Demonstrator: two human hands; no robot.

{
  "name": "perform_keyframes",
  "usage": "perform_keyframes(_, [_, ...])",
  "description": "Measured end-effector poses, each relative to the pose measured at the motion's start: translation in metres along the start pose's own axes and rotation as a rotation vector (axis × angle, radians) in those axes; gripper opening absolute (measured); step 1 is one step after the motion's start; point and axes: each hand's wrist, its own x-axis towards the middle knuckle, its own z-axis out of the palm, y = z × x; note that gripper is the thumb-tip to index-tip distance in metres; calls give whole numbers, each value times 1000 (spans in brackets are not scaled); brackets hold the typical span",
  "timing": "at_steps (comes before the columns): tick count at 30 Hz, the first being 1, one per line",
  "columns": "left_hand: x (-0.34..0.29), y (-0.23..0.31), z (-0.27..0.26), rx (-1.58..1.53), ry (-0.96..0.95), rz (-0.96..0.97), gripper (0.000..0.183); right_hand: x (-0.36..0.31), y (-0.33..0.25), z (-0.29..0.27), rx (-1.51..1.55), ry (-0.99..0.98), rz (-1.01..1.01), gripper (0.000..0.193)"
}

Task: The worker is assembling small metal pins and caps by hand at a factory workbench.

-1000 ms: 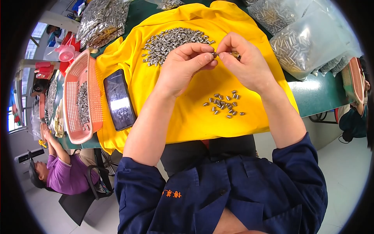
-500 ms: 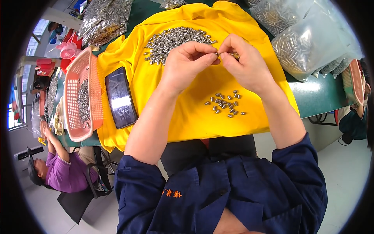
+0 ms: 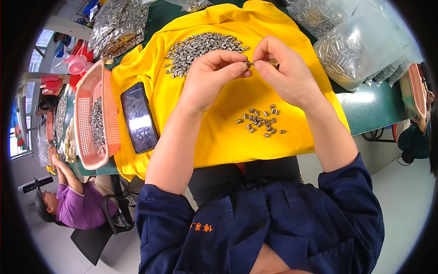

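Over the yellow cloth (image 3: 219, 141), my two hands meet at the fingertips. My left hand (image 3: 212, 78) pinches a small metal cylinder (image 3: 249, 65) between thumb and forefinger. Facing it, the thumb and forefinger of my right hand (image 3: 285, 75) are pinched at the cylinder's other end. A small brass-coloured glint (image 3: 273, 63) shows inside the curl of the right fingers, too small to make out. A large heap of silver metal cylinders (image 3: 200, 48) lies beyond my left hand. Nearer to me, below the right hand, is a smaller scatter of similar cylinders (image 3: 260, 122).
Left of my forearm lie a black phone (image 3: 139, 118) and a pink plastic basket (image 3: 112, 137) containing metal parts. Clear bags of metal parts stand at far left (image 3: 119, 27) and far right (image 3: 342, 55) on the green table (image 3: 369, 107). A person in purple (image 3: 86, 205) sits at left.
Both hands have shifted slightly left, in step with a small shift of the whole view. A bit more of the cylinder shows between the fingertips. The heap and scatter look unchanged.
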Motion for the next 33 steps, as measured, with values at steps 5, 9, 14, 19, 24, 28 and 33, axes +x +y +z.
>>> perform_keyframes(5, [0,0,3,13,-1,17,14,-1,1,0,-77,7,-45,9])
perform_keyframes(9, [0,1,5,163,19,67,11,-1,1,3,-197,-3,-49,9])
perform_keyframes(14, [-2,3,6,193,24,82,12,-1,3,7,-179,17,-64,8])
perform_keyframes(19, [-2,2,7,134,11,89,9,-1,2,6,-137,7,-54,7])
perform_keyframes(24, [0,3,4,101,27,-6,9,-1,1,4,-138,-7,-71,6])
perform_keyframes(28, [0,3,-9,52,48,6,10,-1,3,-8,-205,45,-113,7])
perform_keyframes(33, [-11,7,15,728,-52,134,5,9,14,-24,164,168,86,5])
